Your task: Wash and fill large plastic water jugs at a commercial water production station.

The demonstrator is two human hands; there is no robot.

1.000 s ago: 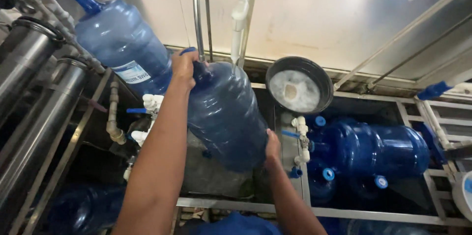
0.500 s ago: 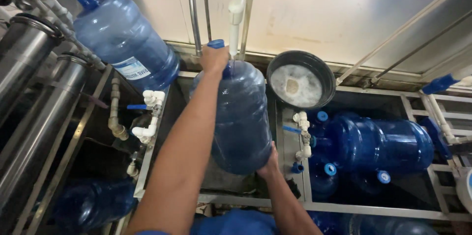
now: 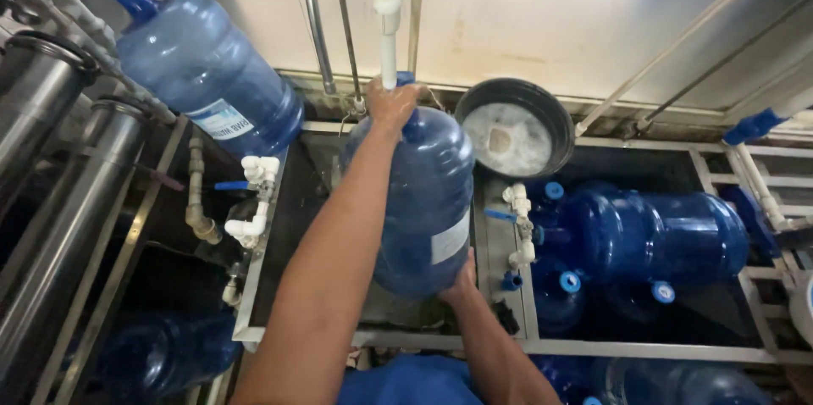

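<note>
Right now the work in hand is the lifting and steadying of a large blue water bottle (image 3: 423, 202), held upright over the middle bay of a steel-framed trough (image 3: 593, 346). This looks like the positioning step: its blue-capped neck (image 3: 406, 79) sits just beside the lower end of a white pipe (image 3: 388, 41) that hangs down from above the bottle.

The left hand (image 3: 391, 104) is wrapped closed around the bottle's neck and shoulder. The right hand (image 3: 461, 280) is pressed flat against the bottle's lower right side near its base, and the fingers are hidden behind the bottle, so I cannot tell how far they curl.

To the bottle's upper left, a second blue bottle (image 3: 203, 74) leans tilted against the steel filter cylinders (image 3: 42, 142). Just to the bottle's upper right sits a round dark basin (image 3: 517, 130) with something pale and foamy inside. Farther to its right, another blue bottle (image 3: 652, 231) lies on its side in the neighbouring bay. White plastic valves stand on both sides of the bottle, one set to the left (image 3: 254, 202) and one set to the right (image 3: 518, 227).

Judging from this hold, any further shift of the bottle calls for the lower hand to carry the weight. The upper hand would guide the neck, keeping it from knocking the pipe end and the nearby valves.
</note>
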